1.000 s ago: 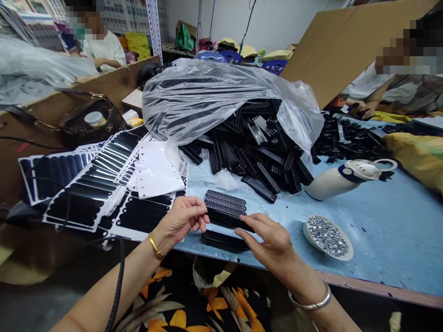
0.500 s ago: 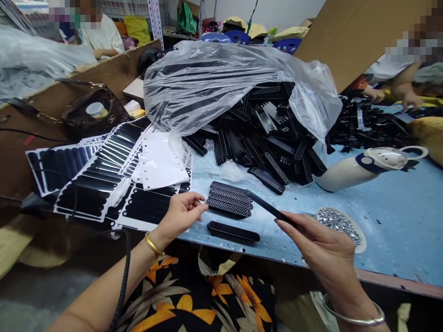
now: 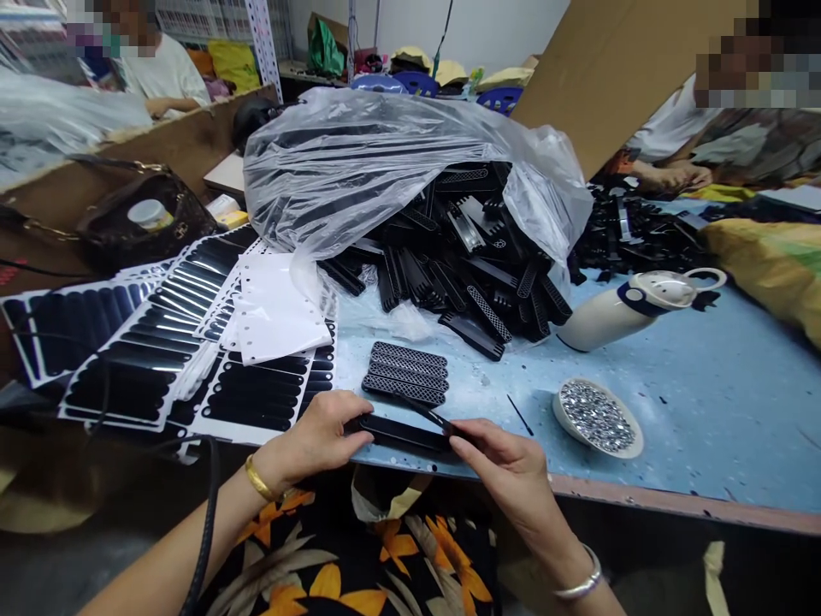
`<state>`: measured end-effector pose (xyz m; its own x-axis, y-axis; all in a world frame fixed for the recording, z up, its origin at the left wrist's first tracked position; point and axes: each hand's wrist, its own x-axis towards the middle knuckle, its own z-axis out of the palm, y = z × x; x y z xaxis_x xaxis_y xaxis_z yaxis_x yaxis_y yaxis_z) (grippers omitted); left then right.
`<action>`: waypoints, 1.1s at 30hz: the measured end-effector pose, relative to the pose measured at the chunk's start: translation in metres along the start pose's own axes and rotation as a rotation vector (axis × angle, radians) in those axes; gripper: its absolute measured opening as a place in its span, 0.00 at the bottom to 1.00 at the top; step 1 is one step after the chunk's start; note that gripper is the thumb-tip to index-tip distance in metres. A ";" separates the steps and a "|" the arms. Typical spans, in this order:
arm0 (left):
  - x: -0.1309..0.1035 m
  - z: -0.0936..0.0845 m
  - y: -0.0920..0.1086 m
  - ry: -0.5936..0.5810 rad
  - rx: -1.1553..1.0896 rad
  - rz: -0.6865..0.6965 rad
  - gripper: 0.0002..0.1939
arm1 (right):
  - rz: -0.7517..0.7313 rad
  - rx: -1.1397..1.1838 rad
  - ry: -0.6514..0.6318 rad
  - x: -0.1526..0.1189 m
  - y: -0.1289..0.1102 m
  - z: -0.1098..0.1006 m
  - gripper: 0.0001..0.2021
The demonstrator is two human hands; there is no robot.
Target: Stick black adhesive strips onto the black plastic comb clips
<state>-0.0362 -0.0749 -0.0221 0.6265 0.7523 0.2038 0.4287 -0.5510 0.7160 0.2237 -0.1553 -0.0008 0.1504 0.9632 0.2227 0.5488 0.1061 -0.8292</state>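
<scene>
My left hand [image 3: 317,438] grips the left end of a long black plastic bar [image 3: 404,432] lying at the near edge of the blue table [image 3: 705,402]. My right hand [image 3: 506,466] pinches a thin black strip [image 3: 427,414] and lays it over the bar's right end. Just beyond lies a small stack of black mesh grille pieces [image 3: 405,373]. Sheets of black oval stickers [image 3: 192,351] spread out at the left.
A clear plastic bag [image 3: 385,162] spills a heap of black plastic parts [image 3: 462,257] mid-table. A small dish of shiny bits [image 3: 598,417] and a tipped white bottle [image 3: 632,304] sit to the right. Two other people work at the back corners; a cardboard sheet [image 3: 616,60] stands behind.
My right hand lifted a thin black strip off the mesh stack and brought it down to the black bar at the table's edge. My left hand moved down onto the bar's left end.
</scene>
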 end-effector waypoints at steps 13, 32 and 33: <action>0.031 0.008 -0.010 0.157 -0.081 -0.220 0.03 | -0.223 -0.175 -0.007 0.034 0.017 0.004 0.05; 0.025 0.008 -0.006 0.141 -0.422 -0.393 0.15 | -0.412 -0.286 -0.154 0.046 0.001 0.012 0.06; 0.025 0.009 -0.005 0.147 -0.430 -0.398 0.15 | -0.406 -0.286 -0.157 0.047 0.001 0.012 0.06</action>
<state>-0.0174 -0.0566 -0.0267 0.3624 0.9296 -0.0671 0.2911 -0.0445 0.9557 0.2211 -0.1073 0.0022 -0.2345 0.8863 0.3993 0.7435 0.4281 -0.5138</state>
